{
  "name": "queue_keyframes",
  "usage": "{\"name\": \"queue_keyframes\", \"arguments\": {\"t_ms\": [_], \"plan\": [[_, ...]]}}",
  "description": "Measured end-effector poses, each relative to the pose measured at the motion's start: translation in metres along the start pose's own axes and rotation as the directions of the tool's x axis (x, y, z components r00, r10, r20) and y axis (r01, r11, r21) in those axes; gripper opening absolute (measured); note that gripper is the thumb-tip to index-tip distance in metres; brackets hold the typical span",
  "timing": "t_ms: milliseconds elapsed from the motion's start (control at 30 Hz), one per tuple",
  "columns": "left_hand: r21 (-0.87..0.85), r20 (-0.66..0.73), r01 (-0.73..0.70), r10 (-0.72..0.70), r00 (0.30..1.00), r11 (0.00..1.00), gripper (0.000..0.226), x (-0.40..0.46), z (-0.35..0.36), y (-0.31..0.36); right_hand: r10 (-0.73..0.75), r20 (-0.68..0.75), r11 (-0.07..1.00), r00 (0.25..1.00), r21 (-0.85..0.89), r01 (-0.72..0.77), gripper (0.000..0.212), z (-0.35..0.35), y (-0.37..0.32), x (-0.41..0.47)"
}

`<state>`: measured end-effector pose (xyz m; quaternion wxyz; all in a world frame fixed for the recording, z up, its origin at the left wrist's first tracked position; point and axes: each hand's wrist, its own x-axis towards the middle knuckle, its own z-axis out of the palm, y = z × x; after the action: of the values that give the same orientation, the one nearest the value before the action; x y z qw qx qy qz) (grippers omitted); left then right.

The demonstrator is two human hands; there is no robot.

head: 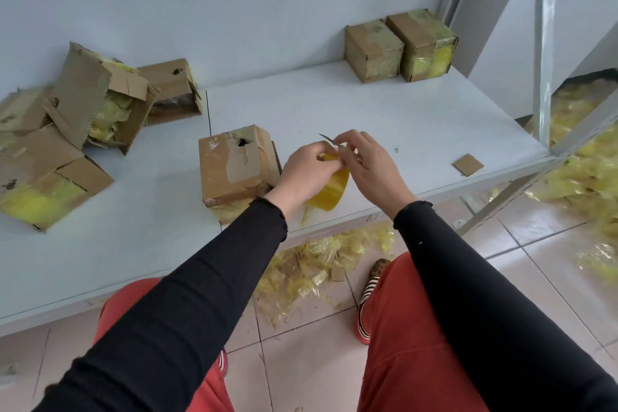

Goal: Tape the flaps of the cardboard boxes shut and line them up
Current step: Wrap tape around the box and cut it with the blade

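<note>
Both hands meet above the surface [384, 104], just right of the box [230, 165] in work. The left hand [306, 172] has its grip closed round the yellow tape roll [329, 189], which hangs below the fingers. The right hand [366, 160] pinches a small blade [326, 138] whose tip points up and away, touching or nearly touching the tape's free end; the contact itself is hidden.

Risks, as judged: the blade sits close to the left fingers, so a slip could nick them; a lost free end could fold back onto the roll.

Two taped boxes [399, 48] stand side by side beyond and right of the grip. Untaped boxes [67, 134] lie heaped well to its left, flaps open.
</note>
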<state>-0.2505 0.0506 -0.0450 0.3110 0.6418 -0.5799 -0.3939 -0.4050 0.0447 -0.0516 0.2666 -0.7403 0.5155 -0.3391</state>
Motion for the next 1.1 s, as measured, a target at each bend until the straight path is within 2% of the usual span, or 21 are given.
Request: {"name": "queue_keyframes", "arguments": {"t_ms": [100,200,267,333,400,500,567,633,733,800,867,900,1000,1033,1100], "plan": [[-0.19,-0.036,-0.011,0.004,0.999,0.982,0.012,-0.023,-0.006,0.007,-0.062,-0.015,0.994,0.998,0.087,0.063,0.019,-0.002,-0.008,-0.005],[-0.222,-0.039,-0.023,0.014,0.999,0.975,0.016,-0.044,-0.014,0.021,-0.088,-0.058,0.987,0.994,0.132,0.095,0.018,-0.007,-0.014,-0.006],[-0.276,-0.053,-0.034,0.02,0.998,0.961,0.016,-0.058,-0.026,0.026,-0.004,-0.131,0.979,0.991,0.202,0.03,0.017,-0.019,-0.012,-0.003],[-0.383,-0.08,-0.044,0.015,0.997,0.923,0.006,-0.071,-0.045,0.026,0.092,-0.178,0.959,0.98,0.279,-0.04,0.019,-0.033,-0.011,-0.004],[-0.457,-0.146,-0.088,0.022,0.989,0.885,0.021,-0.08,-0.067,0.025,0.089,-0.137,0.942,0.987,0.335,-0.039,0.022,-0.034,-0.018,-0.014],[-0.33,-0.32,-0.228,0.119,0.94,0.916,0.019,-0.085,-0.098,0.024,-0.016,0.002,0.906,1.0,0.423,0.014,0.023,-0.012,-0.05,-0.037],[-0.257,-0.353,-0.31,0.209,0.912,0.916,0.013,-0.085,-0.114,0.023,-0.09,0.085,0.895,0.992,0.445,0.043,0.02,0.003,-0.073,-0.049],[-0.276,-0.337,-0.334,0.235,0.912,0.901,0.012,-0.084,-0.127,0.02,-0.12,0.122,0.885,0.985,0.463,0.051,0.013,0.014,-0.091,-0.056],[-0.336,-0.296,-0.286,0.188,0.937,0.897,0.018,-0.083,-0.142,0.016,-0.018,0.06,0.808,0.998,0.589,-0.021,0.042,0.023,-0.114,-0.059],[-0.377,-0.271,-0.243,0.144,0.952,0.894,0.027,-0.082,-0.146,0.01,0.062,0.02,0.819,0.998,0.57,-0.062,0.047,0.028,-0.123,-0.059],[-0.405,-0.253,-0.209,0.111,0.961,0.89,0.03,-0.081,-0.149,0.003,-0.012,0.007,0.882,1.0,0.471,0.007,0.034,0.031,-0.124,-0.062],[-0.421,-0.247,-0.196,0.096,0.964,0.886,0.028,-0.08,-0.15,0.0,-0.083,0.039,0.902,0.996,0.428,0.058,0.029,0.031,-0.124,-0.065],[-0.468,-0.219,-0.137,0.036,0.975,0.873,0.023,-0.076,-0.148,-0.006,-0.251,0.247,0.911,0.936,0.387,0.142,0.03,0.038,-0.129,-0.077],[-0.464,-0.208,-0.121,0.025,0.978,0.877,0.021,-0.073,-0.147,-0.008,-0.266,0.278,0.917,0.923,0.368,0.153,0.024,0.043,-0.13,-0.081],[-0.42,-0.197,-0.101,0.017,0.98,0.902,0.015,-0.066,-0.148,-0.011,-0.189,0.25,0.927,0.95,0.365,0.088,0.021,0.055,-0.131,-0.089]]}}
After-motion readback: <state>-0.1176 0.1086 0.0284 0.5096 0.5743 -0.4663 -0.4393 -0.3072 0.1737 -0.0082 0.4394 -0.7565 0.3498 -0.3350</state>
